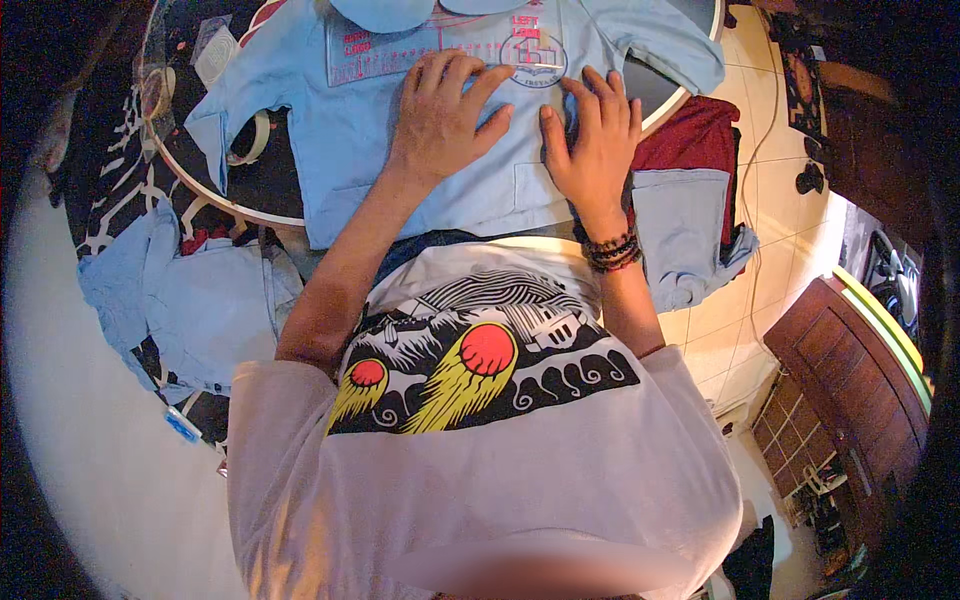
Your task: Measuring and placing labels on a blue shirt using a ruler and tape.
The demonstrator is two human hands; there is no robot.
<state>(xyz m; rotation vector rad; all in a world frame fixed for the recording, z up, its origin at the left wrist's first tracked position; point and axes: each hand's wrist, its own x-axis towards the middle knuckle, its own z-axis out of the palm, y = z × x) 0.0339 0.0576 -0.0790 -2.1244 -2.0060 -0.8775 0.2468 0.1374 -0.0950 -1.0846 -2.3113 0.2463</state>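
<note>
A light blue collared shirt point(345, 150) lies spread over a round table point(217, 201). Across its chest rests a transparent alignment ruler point(390, 56) with red markings and lettering. A round dark-outlined emblem point(534, 71) bearing writing sits at the ruler's lower right corner, partly beneath it. My left hand point(442, 112) is palm down on the shirt, fingers spread, its index fingertip at the emblem's left edge. My right hand point(596, 142) lies flat at the emblem's lower right, its index fingertip close to the rim. Neither hand grips anything.
Tape rolls point(251, 139) and a clear film piece point(216, 56) lie on the table's left. Light blue garments point(214, 300) are piled at the left. Dark red cloth point(686, 135) and a grey-blue garment point(679, 217) are at the right. A cable point(752, 225) crosses the tiled floor.
</note>
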